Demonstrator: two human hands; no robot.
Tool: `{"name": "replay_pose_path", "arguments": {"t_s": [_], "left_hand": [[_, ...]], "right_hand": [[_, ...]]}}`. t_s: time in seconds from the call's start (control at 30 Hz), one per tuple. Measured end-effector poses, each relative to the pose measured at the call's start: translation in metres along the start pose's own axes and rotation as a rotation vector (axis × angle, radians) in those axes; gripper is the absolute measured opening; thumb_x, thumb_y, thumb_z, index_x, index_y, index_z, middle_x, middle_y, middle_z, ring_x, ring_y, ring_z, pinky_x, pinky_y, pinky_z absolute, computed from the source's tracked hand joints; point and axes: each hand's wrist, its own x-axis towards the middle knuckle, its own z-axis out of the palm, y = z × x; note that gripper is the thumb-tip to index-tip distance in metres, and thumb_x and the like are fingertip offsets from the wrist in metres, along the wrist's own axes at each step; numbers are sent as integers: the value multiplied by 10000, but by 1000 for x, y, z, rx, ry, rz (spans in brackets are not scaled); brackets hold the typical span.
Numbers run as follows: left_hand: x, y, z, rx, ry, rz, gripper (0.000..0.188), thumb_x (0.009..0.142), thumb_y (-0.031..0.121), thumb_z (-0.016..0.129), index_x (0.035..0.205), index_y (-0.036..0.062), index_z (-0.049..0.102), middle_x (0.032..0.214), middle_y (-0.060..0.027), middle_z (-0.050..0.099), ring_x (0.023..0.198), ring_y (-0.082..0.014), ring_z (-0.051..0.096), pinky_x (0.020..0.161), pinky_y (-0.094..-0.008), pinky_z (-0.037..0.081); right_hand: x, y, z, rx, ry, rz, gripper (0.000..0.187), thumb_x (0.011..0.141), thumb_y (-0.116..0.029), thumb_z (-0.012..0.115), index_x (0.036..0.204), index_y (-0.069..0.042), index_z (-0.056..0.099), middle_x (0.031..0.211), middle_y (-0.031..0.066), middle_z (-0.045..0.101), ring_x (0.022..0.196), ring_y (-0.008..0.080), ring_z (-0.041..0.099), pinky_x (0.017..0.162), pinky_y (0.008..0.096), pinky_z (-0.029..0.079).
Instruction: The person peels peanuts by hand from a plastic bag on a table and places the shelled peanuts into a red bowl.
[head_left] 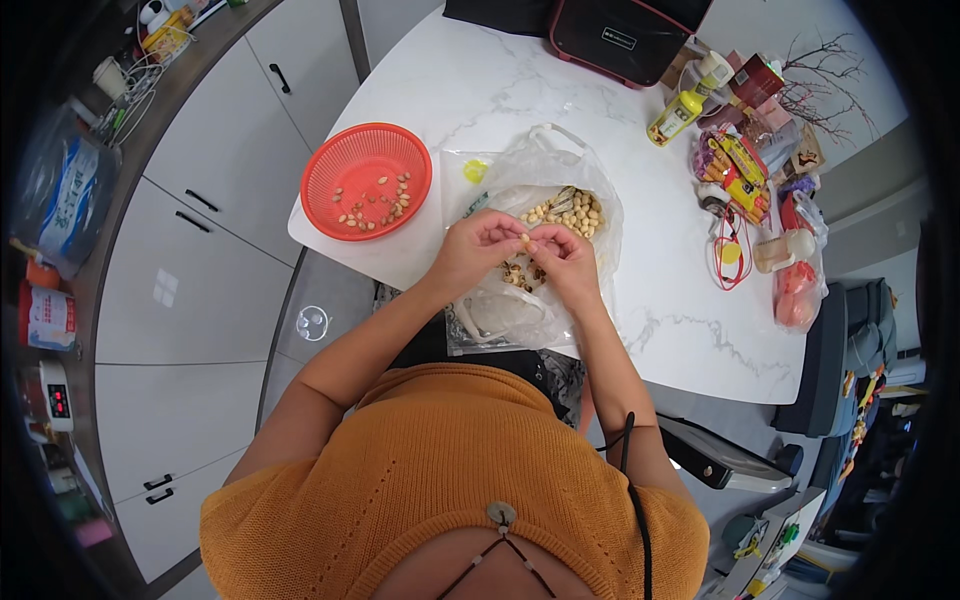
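Note:
Over an opened white plastic bag (592, 165), my left hand (478, 246) and my right hand (568, 264) meet fingertip to fingertip. Between them they pinch one small pale tan nut (525, 239); its exact kind is too small to make out. Several round, cream-coloured nuts (580, 212) lie in the far part of the bag. Darker broken shell pieces (518, 275) lie nearer, just below my fingers. To the left stands a red plastic sieve basket (318, 165) with scattered tan and brown kernels (362, 217) on its bottom.
The bag rests on a clear plastic sheet (455, 195) on the white marbled table (690, 330). A black-and-red case (620, 42) stands at the back. To the right are a yellow-green bottle (680, 115), snack packets (735, 170) and a red cord (733, 262). White cabinets (215, 260) line the left.

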Motion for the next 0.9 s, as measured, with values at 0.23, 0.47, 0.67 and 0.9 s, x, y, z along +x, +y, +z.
{"name": "replay_pose_path", "arguments": {"t_s": [0.23, 0.47, 0.67, 0.9], "left_hand": [[0, -5, -3, 37, -4, 11, 121, 827, -29, 584, 945, -22, 563, 907, -59, 606, 833, -89, 585, 759, -210, 480], [1, -8, -3, -5, -10, 50, 86, 826, -49, 575, 900, -15, 548, 882, -43, 573, 830, -87, 574, 756, -213, 480], [-1, -4, 0, 45, 2, 89, 72, 832, -53, 565, 890, -18, 541, 879, -45, 560, 832, -86, 570, 755, -212, 478], [-1, -3, 1, 74, 35, 11, 87, 824, -28, 588, 903, -16, 553, 893, -46, 549, 836, -76, 567, 738, -201, 471]], "right_hand": [[-1, 5, 1, -73, 9, -80, 96, 780, -41, 667, 869, -34, 631, 617, -82, 467, 502, -6, 341, 468, 146, 291], [-1, 7, 1, -251, 21, -206, 98, 761, -44, 674, 854, -31, 648, 666, -39, 449, 537, 35, 363, 506, 180, 310], [-1, 10, -1, -297, 5, -216, 88, 780, -23, 652, 867, -17, 639, 714, -43, 464, 559, 26, 379, 518, 172, 331], [0, 8, 2, -162, 35, -146, 71, 772, -43, 668, 840, -31, 651, 652, -50, 473, 543, 27, 387, 503, 176, 319]]}}
